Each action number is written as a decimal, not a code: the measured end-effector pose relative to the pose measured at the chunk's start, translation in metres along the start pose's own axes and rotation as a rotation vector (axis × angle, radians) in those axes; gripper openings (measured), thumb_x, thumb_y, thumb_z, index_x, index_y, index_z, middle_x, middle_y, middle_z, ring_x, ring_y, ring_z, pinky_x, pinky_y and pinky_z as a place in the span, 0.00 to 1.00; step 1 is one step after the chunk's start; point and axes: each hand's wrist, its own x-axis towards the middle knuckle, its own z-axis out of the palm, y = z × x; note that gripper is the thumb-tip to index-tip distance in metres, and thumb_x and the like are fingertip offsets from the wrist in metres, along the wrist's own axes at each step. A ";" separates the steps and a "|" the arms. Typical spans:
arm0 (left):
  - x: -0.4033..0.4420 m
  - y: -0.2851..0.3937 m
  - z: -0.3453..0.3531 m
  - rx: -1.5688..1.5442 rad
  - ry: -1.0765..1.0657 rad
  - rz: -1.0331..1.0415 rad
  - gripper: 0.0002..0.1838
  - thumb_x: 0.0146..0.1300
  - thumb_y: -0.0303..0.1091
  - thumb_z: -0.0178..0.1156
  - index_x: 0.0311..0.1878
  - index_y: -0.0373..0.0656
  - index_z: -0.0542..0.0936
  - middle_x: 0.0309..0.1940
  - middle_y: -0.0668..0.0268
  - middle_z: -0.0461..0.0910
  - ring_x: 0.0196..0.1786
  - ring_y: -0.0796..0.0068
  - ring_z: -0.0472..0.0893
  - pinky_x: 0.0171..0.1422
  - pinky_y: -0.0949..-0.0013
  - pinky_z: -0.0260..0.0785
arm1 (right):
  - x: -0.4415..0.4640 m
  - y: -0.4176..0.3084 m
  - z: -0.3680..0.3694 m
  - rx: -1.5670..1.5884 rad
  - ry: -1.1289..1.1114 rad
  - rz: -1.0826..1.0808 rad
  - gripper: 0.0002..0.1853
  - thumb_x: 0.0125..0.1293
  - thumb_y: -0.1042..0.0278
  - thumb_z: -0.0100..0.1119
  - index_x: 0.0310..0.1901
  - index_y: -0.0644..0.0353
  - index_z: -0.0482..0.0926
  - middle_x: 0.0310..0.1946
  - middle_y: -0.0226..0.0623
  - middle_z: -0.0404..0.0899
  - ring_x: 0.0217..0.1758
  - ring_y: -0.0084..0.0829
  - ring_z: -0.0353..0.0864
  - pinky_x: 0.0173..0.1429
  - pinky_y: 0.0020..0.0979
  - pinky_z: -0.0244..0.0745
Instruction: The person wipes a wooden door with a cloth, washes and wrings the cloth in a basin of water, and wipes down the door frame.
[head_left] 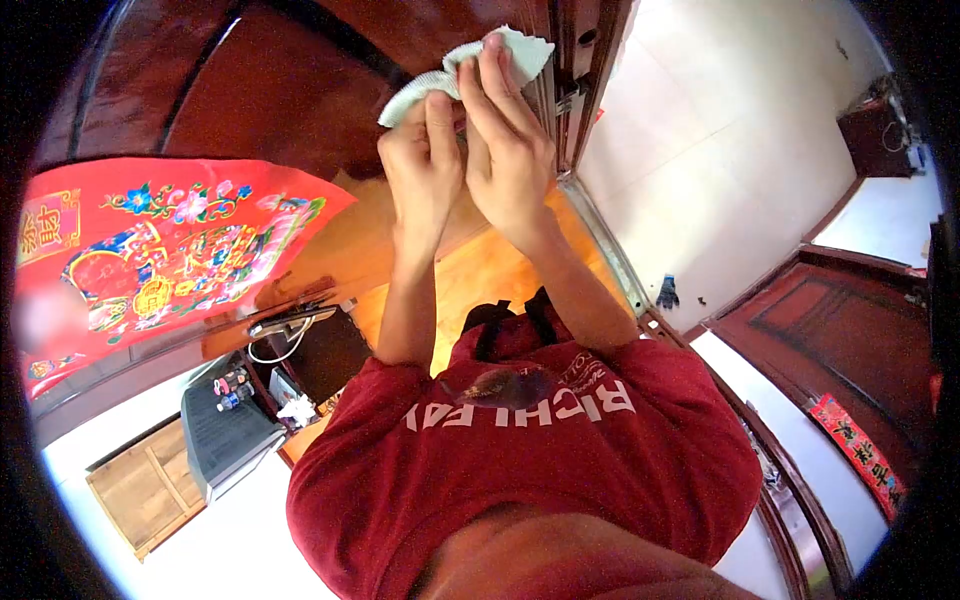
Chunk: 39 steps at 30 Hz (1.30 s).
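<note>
You've got both hands up at top centre of the frame, on one pale green ribbed cloth (425, 92), in front of the glossy dark red door (290, 95). Left hand (418, 165): grasping, fingers curled in on the cloth's left part, index finger up against its lower edge. Right hand (508, 165): also grasping, fingers longer and straighter, pinching the bunched middle; fingertips lie over the fabric, and a loose flap sticks out past them to the right. Hands are side by side, right one reaching a bit higher. Cloth runs on a slant, left end lower than right, creased in the middle. Can't tell if it touches the door. Red poster (180, 250) with gold characters and flower print is on the door side, left of frame, apart from your hands. Door edge hardware (570, 100) sits just right of the cloth. Your maroon shirt (520, 450) with white lettering fills bottom centre; orange floor (470, 262) shows behind your forearms. Dark blue glove (668, 292) is right of centre, well apart from the hands. Lower left: a bottle (232, 402) on a dark grey surface (232, 440). Lower right: red banner (855, 455) with black characters.
</note>
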 end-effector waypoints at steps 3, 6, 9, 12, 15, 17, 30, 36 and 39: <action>-0.004 -0.002 -0.001 -0.035 -0.021 -0.071 0.17 0.71 0.36 0.49 0.30 0.32 0.77 0.15 0.54 0.71 0.20 0.77 0.66 0.23 0.66 0.62 | -0.007 0.010 0.011 -0.077 0.076 -0.085 0.22 0.60 0.79 0.53 0.58 0.65 0.72 0.66 0.48 0.62 0.67 0.47 0.65 0.67 0.38 0.64; -0.025 -0.027 0.012 0.088 -0.058 -0.048 0.17 0.70 0.35 0.49 0.29 0.31 0.76 0.19 0.45 0.73 0.19 0.56 0.72 0.26 0.60 0.65 | -0.046 0.035 0.022 -0.050 0.103 0.024 0.19 0.61 0.76 0.54 0.55 0.66 0.75 0.62 0.50 0.67 0.66 0.46 0.67 0.66 0.38 0.65; -0.050 -0.079 0.031 0.118 -0.170 -0.101 0.16 0.68 0.35 0.49 0.29 0.32 0.77 0.22 0.42 0.74 0.28 0.41 0.75 0.28 0.56 0.67 | -0.092 0.065 0.035 -0.024 0.086 0.177 0.17 0.62 0.76 0.53 0.53 0.66 0.76 0.59 0.51 0.70 0.65 0.45 0.68 0.66 0.37 0.66; -0.068 -0.116 0.043 0.144 -0.256 -0.102 0.19 0.69 0.39 0.46 0.32 0.33 0.79 0.26 0.43 0.76 0.30 0.42 0.77 0.33 0.51 0.69 | -0.127 0.084 0.043 -0.008 0.067 0.320 0.16 0.63 0.77 0.53 0.53 0.66 0.76 0.58 0.51 0.71 0.65 0.44 0.69 0.66 0.35 0.65; -0.067 -0.105 0.033 0.182 -0.302 -0.047 0.21 0.70 0.41 0.45 0.31 0.33 0.78 0.25 0.45 0.77 0.28 0.45 0.78 0.33 0.54 0.69 | -0.123 0.072 0.043 0.032 0.073 0.440 0.17 0.62 0.76 0.54 0.53 0.67 0.76 0.59 0.49 0.71 0.63 0.45 0.71 0.65 0.33 0.66; -0.058 -0.090 0.018 0.213 -0.293 -0.002 0.21 0.70 0.42 0.46 0.31 0.33 0.77 0.23 0.46 0.77 0.24 0.48 0.78 0.31 0.57 0.68 | -0.116 0.060 0.048 0.020 0.125 0.338 0.18 0.62 0.76 0.53 0.54 0.68 0.75 0.60 0.49 0.70 0.63 0.46 0.70 0.65 0.36 0.65; 0.013 0.053 -0.080 -0.566 0.029 0.060 0.18 0.73 0.36 0.43 0.30 0.35 0.73 0.18 0.76 0.65 0.24 0.87 0.61 0.26 0.76 0.54 | 0.055 -0.073 0.044 -0.017 0.183 -0.375 0.25 0.61 0.79 0.53 0.61 0.62 0.69 0.66 0.51 0.62 0.71 0.54 0.54 0.71 0.44 0.53; -0.016 -0.003 -0.061 -0.433 -0.002 -0.093 0.17 0.72 0.35 0.46 0.32 0.32 0.76 0.21 0.75 0.70 0.26 0.86 0.63 0.28 0.76 0.55 | -0.008 -0.036 0.041 -0.095 0.036 -0.237 0.23 0.62 0.81 0.51 0.60 0.64 0.70 0.66 0.51 0.61 0.70 0.55 0.56 0.71 0.45 0.54; -0.023 -0.012 -0.055 -0.468 -0.027 -0.139 0.17 0.71 0.34 0.47 0.29 0.33 0.75 0.21 0.78 0.67 0.25 0.87 0.60 0.26 0.75 0.48 | -0.019 -0.030 0.042 -0.083 0.000 -0.134 0.22 0.62 0.81 0.50 0.60 0.64 0.70 0.66 0.51 0.61 0.71 0.54 0.56 0.71 0.45 0.54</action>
